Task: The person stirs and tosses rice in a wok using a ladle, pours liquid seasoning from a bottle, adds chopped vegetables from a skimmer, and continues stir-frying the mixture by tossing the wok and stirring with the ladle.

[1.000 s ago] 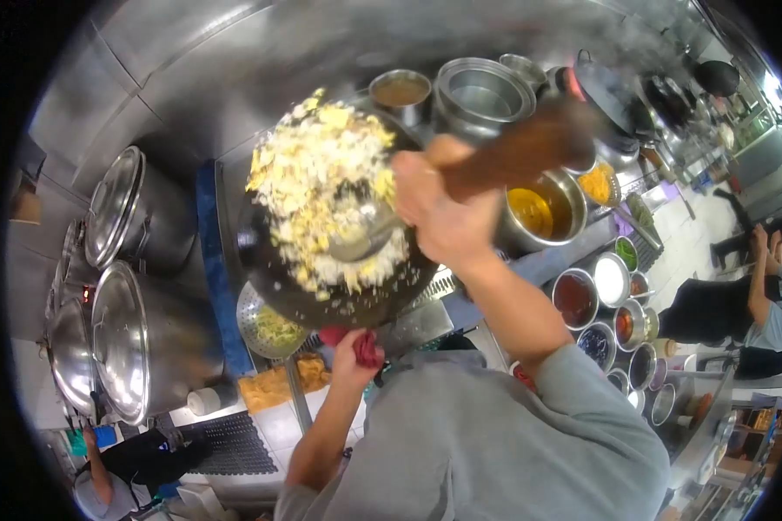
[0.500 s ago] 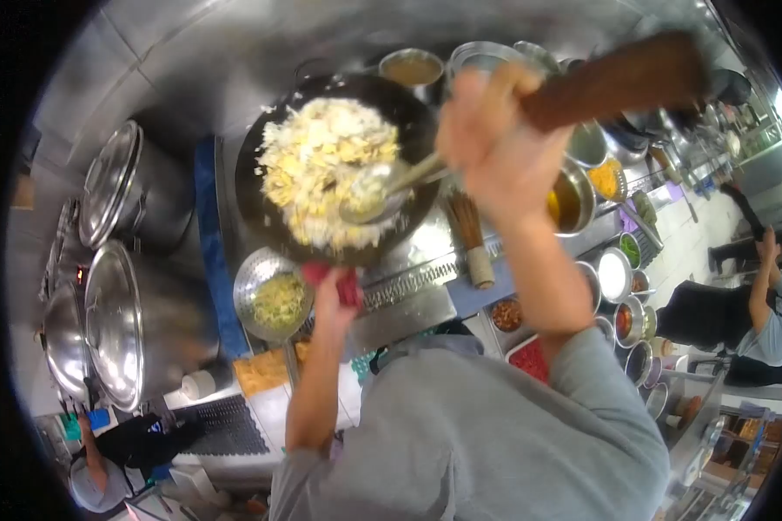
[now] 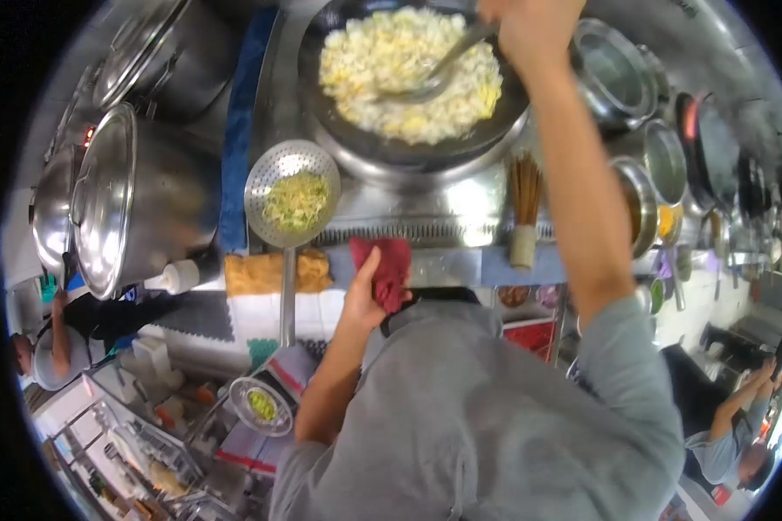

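Observation:
Up at the top edge, my right hand (image 3: 537, 30) is closed around the handle of a metal ladle (image 3: 460, 50); the rest of the handle is out of view. The ladle's bowl lies in rice mixed with yellow egg (image 3: 365, 52). This food spreads over a black wok (image 3: 391, 154) seated on the stove. Close to my body, my left hand (image 3: 365, 291) grips a folded dark red cloth (image 3: 381, 260), apart from the wok. To the left of that cloth, a perforated skimmer (image 3: 267, 224) holds shredded pale green vegetables (image 3: 295, 201).
A bamboo brush (image 3: 525, 208) stands right of the wok. Large lidded steel pots (image 3: 161, 187) line the left side, beside a blue strip (image 3: 248, 113). Steel containers (image 3: 613, 69) fill the right. A person (image 3: 730, 425) is at the lower right, another (image 3: 56, 347) at the left.
My view has shifted. My left hand has drawn the red cloth back from the wok's near edge. My right hand, formerly raised with the wooden handle end showing, has the ladle further over the rice.

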### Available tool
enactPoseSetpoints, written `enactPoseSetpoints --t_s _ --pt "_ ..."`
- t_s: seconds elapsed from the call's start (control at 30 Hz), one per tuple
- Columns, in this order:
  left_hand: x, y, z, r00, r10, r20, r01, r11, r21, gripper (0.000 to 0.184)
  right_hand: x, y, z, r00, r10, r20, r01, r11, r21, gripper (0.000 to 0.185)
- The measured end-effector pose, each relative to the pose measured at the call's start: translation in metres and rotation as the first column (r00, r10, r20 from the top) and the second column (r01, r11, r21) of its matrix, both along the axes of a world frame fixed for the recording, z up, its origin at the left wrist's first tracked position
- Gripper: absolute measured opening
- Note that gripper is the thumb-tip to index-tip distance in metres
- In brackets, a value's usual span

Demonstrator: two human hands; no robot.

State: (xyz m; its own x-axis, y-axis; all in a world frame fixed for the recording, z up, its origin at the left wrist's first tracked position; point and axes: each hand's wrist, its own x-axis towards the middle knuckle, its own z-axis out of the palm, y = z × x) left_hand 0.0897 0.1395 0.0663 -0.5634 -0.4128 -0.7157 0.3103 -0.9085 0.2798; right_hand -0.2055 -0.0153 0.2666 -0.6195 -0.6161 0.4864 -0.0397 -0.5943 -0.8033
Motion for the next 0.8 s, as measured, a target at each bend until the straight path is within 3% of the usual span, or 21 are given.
enactPoseSetpoints --t_s 0.03,0.07,0.1,0.13,0.2,0.23,0.3,0.33,0.4,0.43,0.5,0.53,0.57,0.63,0.67,0.73,0.77,0.8 --pt "0.017 0.023 0.004 0.999 -0.032 0.042 0.032 0.999 -0.002 0.036 0.003 0.008 0.019 0.968 -0.09 -0.236 0.095 0.995 0.011 0.028" --pt "0.023 0.038 0.005 0.997 -0.047 0.059 0.048 0.999 -0.018 0.034 0.004 0.021 0.041 0.992 0.067 -0.105 -0.072 0.996 -0.049 0.028" --pt "0.02 0.045 0.002 0.996 -0.048 0.069 0.051 0.998 -0.037 0.032 -0.031 0.024 0.035 0.939 0.313 -0.141 -0.334 0.928 -0.162 0.029" --pt "0.017 0.048 -0.001 0.997 -0.045 0.07 0.048 0.998 -0.043 0.031 -0.061 0.026 0.027 0.825 0.532 -0.191 -0.565 0.784 -0.258 0.032" --pt "0.012 0.052 -0.006 0.996 -0.05 0.08 0.056 0.996 -0.073 0.031 -0.005 0.028 0.01 0.972 0.224 -0.068 -0.234 0.952 -0.197 0.023" --pt "0.001 0.048 -0.008 0.993 -0.013 0.113 0.023 0.996 -0.087 0.033 -0.011 -0.001 -0.038 0.984 0.172 -0.055 -0.179 0.969 -0.173 0.014" --pt "-0.026 0.024 0.001 0.994 0.076 0.084 -0.066 0.991 -0.119 0.042 -0.014 -0.018 -0.02 0.961 0.264 0.088 -0.245 0.952 -0.182 0.016" --pt "-0.032 0.012 0.009 0.991 0.113 0.078 -0.102 0.986 -0.128 0.047 -0.019 -0.016 0.003 0.996 0.042 -0.081 -0.038 0.998 0.049 0.02" --pt "-0.045 -0.016 0.024 0.975 0.104 0.195 -0.055 0.969 -0.243 0.06 -0.022 0.012 0.044 0.988 0.144 -0.058 -0.15 0.981 -0.12 0.029" --pt "-0.049 -0.029 0.026 0.961 0.106 0.254 -0.029 0.957 -0.289 0.067 -0.028 0.025 0.047 0.967 0.199 -0.162 -0.238 0.931 -0.278 0.031" --pt "-0.056 -0.068 -0.002 0.965 0.055 0.255 0.025 0.953 -0.302 0.074 -0.02 -0.023 -0.04 0.988 0.092 -0.123 -0.132 0.917 -0.375 0.03" --pt "-0.068 -0.081 0.004 0.952 0.062 0.3 0.02 0.964 -0.265 0.069 -0.021 -0.032 -0.047 0.979 -0.025 -0.204 -0.052 0.93 -0.364 0.029" --pt "-0.087 -0.095 0.016 0.938 0.077 0.338 0.007 0.971 -0.241 0.064 -0.022 -0.041 -0.052 0.95 -0.144 -0.276 0.036 0.932 -0.362 0.028" --pt "-0.099 -0.114 0.016 0.922 0.064 0.383 0.016 0.979 -0.202 0.051 -0.029 -0.039 -0.003 0.696 -0.39 -0.603 0.291 0.921 -0.26 0.026" --pt "-0.098 -0.122 -0.001 0.922 0.027 0.387 0.05 0.981 -0.188 0.043 -0.018 -0.018 0.028 0.987 0.162 0.008 -0.162 0.986 0.029 0.025" --pt "-0.1 -0.146 -0.018 0.946 -0.005 0.323 0.075 0.976 -0.205 0.03 -0.028 -0.004 0.036 0.99 0.137 -0.031 -0.14 0.96 -0.244 0.026" --pt "-0.097 -0.15 -0.025 0.963 -0.017 0.27 0.076 0.975 -0.207 0.024 -0.023 -0.011 0.019 0.999 -0.021 0.031 0.029 0.947 -0.321 0.026" --pt "-0.093 -0.15 -0.027 0.974 -0.041 0.223 0.088 0.975 -0.203 0.019 -0.018 -0.019 0.002 0.908 0.22 0.358 -0.126 0.955 -0.268 0.025"
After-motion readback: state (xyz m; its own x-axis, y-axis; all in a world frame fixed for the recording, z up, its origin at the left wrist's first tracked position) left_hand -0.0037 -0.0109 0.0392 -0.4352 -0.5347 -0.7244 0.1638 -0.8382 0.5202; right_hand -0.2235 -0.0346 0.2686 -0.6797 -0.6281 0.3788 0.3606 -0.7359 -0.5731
